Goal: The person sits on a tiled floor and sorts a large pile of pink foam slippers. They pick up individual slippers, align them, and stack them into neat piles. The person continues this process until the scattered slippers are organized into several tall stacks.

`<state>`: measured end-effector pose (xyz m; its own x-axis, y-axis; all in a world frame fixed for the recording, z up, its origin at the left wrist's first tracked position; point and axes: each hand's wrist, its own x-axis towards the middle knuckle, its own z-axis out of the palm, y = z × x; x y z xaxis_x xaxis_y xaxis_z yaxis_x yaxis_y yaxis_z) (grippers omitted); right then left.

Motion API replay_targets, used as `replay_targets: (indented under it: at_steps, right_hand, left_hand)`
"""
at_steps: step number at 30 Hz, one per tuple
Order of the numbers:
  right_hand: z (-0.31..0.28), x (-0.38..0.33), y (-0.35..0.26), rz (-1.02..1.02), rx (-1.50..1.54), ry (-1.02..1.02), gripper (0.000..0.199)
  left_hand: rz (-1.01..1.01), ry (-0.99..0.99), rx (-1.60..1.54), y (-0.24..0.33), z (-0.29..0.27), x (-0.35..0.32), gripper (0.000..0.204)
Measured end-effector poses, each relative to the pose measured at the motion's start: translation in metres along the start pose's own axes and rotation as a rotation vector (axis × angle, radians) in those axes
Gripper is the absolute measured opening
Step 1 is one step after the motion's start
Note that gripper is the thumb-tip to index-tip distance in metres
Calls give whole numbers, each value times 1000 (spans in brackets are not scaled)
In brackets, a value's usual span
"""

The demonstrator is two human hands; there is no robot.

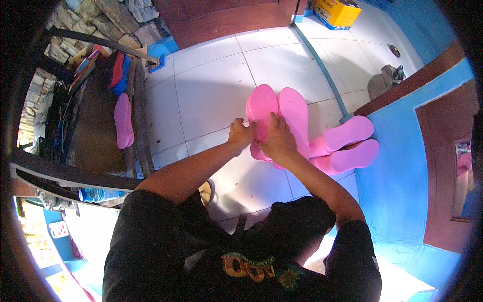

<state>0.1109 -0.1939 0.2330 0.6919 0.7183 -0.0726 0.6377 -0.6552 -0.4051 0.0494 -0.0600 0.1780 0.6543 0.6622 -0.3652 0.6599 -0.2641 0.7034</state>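
Two stacks of pink foam slipper soles stand side by side in front of me, toes pointing away. My left hand (242, 135) grips the outer edge of the left stack (262, 98), its thumb reaching onto the top sole. My right hand (278, 140) is closed over the heel end of that stack, with its fingers near the gap beside the right stack (294, 108). The fingers' undersides are hidden. Just right of them, two more pink stacks (352, 156) lie tipped over against the blue wall, toes to the right.
On the dark wooden bench (95, 136) at left lie a pink sole (123, 121) and red and blue soles (121, 73). A water bottle (100, 195) lies below. White tiles (209, 105) cover the floor. A yellow box (337, 12) stands at the back right, past a raised strip (322, 70).
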Motion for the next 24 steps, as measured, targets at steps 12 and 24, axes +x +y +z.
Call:
replay_targets:
  at_steps: [12, 24]
  right_hand:
    - [-88, -55, 90, 309, 1440, 222, 42]
    - [-81, -66, 110, 245, 946, 510, 33]
  left_hand:
    - [318, -40, 336, 79, 35, -43, 97]
    - [182, 476, -16, 88, 65, -34, 115]
